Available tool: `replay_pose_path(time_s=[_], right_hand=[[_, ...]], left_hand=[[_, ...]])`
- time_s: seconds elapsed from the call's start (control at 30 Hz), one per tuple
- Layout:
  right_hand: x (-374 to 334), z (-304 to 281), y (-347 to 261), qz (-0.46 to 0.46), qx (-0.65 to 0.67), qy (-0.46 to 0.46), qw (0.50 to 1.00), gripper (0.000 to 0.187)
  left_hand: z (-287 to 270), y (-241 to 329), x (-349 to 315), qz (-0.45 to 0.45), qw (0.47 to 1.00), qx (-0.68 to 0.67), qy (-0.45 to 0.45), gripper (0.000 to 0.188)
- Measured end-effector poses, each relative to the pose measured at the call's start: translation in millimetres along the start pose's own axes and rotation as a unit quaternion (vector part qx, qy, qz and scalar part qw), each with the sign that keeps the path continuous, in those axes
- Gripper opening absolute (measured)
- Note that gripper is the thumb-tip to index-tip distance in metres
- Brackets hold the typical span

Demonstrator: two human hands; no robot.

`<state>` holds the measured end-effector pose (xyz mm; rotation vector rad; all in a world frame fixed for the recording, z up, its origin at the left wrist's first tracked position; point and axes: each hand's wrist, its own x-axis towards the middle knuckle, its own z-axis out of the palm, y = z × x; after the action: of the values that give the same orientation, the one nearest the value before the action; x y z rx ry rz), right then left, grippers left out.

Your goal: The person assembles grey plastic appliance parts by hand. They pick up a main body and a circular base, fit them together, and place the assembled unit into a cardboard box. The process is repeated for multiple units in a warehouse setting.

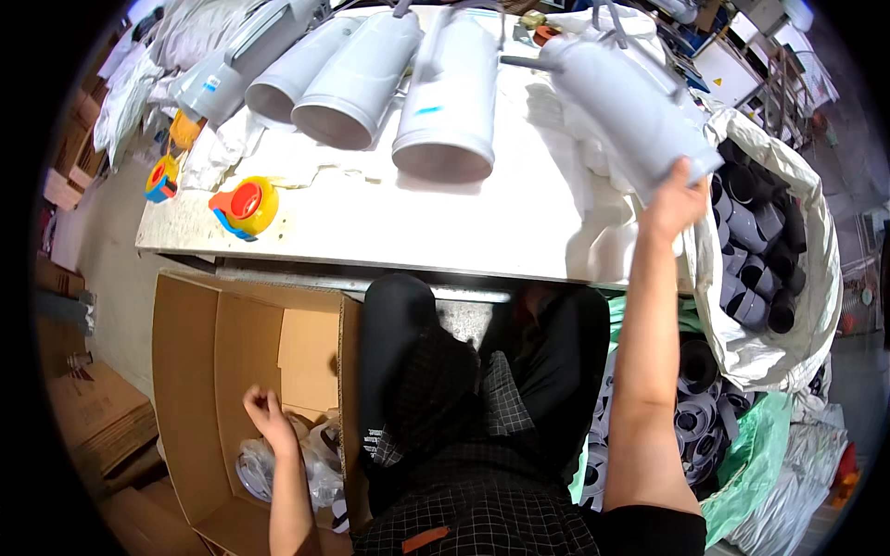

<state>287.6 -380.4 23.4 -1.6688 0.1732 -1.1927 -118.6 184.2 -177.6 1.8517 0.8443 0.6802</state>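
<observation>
My right hand (675, 204) is closed on the near end of a grey plastic cylinder (630, 107), which lies tilted at the table's right side and is slightly blurred. My left hand (267, 415) is inside a tall open cardboard box (190, 371), fingers curled, with nothing visible in them. Below it in the box lie clear plastic bags (324, 477) with parts I cannot make out. Several more grey cylinders stand or lean along the back of the table, among them one with a blue strip (450, 102) and its open end toward me.
A tape dispenser (248, 206) in yellow, red and blue lies on the white table (371, 222), with another tape roll (162, 176) at its left edge. At right, a white sack (807, 306) holds grey and black pipe pieces (756, 232). A green bag (756, 454) with round parts sits below.
</observation>
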Motion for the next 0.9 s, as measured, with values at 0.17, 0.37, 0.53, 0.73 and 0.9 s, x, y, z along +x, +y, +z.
replay_pose_path(time_s=[0.17, 0.37, 0.53, 0.73, 0.9], right_hand=[[59.4, -58.5, -13.1, 0.359, 0.308, 0.152, 0.868, 0.032], [69.1, -168.3, -88.7, 0.212, 0.253, -0.068, 0.941, 0.039], [37.1, -199.4, -198.1, 0.088, -0.158, -0.512, 0.839, 0.035], [-22.0, -132.0, -145.2, -0.095, 0.047, -0.707, 0.7, 0.023], [-14.8, -125.8, -87.6, 0.092, 0.006, -0.467, 0.88, 0.043]], left_hand=[[132.2, 198.6, 4.8, 0.215, 0.971, -0.043, -0.092, 0.033], [195.7, 369.1, -58.6, 0.605, 0.75, -0.178, -0.197, 0.048], [193.5, 429.4, -104.7, 0.623, 0.669, -0.218, -0.342, 0.057], [253.7, 419.2, -144.7, 0.366, 0.719, -0.109, -0.58, 0.093], [212.3, 374.1, -78.3, 0.378, 0.807, 0.09, -0.444, 0.053]])
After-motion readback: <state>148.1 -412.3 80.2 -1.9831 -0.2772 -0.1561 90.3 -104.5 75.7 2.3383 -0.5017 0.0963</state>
